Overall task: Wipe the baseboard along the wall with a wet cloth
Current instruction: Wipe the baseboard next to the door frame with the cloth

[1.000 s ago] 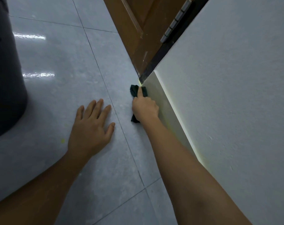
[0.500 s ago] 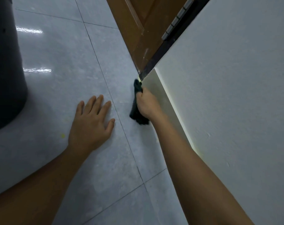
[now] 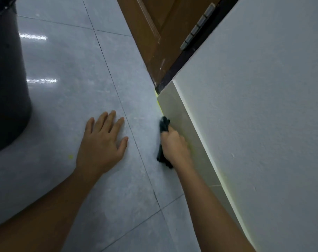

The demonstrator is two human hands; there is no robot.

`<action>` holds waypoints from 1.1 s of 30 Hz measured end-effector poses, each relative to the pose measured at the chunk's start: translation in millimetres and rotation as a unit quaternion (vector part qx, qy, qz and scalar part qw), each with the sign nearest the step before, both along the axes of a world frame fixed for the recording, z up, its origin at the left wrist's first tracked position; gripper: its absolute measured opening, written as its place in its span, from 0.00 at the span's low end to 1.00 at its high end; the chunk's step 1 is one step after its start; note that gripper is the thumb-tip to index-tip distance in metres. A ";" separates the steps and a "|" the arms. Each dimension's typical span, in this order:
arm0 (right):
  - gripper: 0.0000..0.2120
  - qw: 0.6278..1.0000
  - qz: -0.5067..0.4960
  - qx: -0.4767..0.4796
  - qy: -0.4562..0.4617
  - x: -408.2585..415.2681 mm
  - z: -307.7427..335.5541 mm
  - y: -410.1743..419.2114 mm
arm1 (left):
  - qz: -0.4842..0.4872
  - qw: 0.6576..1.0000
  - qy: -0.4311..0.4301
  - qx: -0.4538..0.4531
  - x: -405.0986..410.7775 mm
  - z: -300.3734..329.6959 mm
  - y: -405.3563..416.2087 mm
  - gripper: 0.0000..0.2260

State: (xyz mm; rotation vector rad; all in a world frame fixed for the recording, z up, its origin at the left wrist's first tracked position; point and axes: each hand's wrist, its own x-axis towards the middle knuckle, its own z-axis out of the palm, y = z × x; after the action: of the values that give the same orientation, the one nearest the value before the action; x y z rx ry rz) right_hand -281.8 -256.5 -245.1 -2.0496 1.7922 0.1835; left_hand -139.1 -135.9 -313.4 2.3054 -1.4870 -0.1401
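Note:
A pale beige baseboard (image 3: 174, 104) runs along the foot of the white wall (image 3: 260, 99), from the door frame toward me. My right hand (image 3: 175, 148) is closed around a dark green cloth (image 3: 164, 124) and presses it against the baseboard where it meets the floor. Part of the cloth sticks out ahead of my fingers and part hangs below my palm. My left hand (image 3: 102, 142) lies flat on the grey floor tiles, fingers spread, holding nothing.
A brown wooden door (image 3: 154, 33) with a metal hinge (image 3: 196, 28) stands at the baseboard's far end. A large dark bin (image 3: 5, 79) sits on the floor at the left. Glossy grey tiles (image 3: 67, 70) fill the middle.
My right hand has slid the cloth back along the baseboard, away from the door frame and toward me. The left hand has stayed planted on the floor.

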 end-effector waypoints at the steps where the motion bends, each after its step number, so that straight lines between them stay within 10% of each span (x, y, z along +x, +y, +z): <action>1: 0.19 1.000 -0.004 -0.001 0.001 -15.9 1.1 10.0 | 0.001 1.000 0.001 -0.005 1.2 1.5 -0.6 0.29; 7: 0.14 0.991 -0.007 0.075 0.115 -66.9 39.9 38.7 | 0.004 1.000 -0.002 -0.006 5.1 -0.4 -3.5 0.29; 15: 0.24 0.979 0.155 -0.103 0.079 55.5 14.0 -24.5 | 0.010 1.000 -0.006 -0.002 1.3 -0.1 -1.9 0.29; 33: 0.20 0.994 0.075 -0.062 0.040 55.5 0.0 -43.6 | 0.006 1.000 0.003 0.004 -0.4 1.9 -5.3 0.29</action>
State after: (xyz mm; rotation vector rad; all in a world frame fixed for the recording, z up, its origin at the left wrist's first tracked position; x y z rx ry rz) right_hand -226.3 -300.0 -245.1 -2.2974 1.7346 0.2035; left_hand -139.5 -141.3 -311.5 2.3175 -1.4721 -0.1497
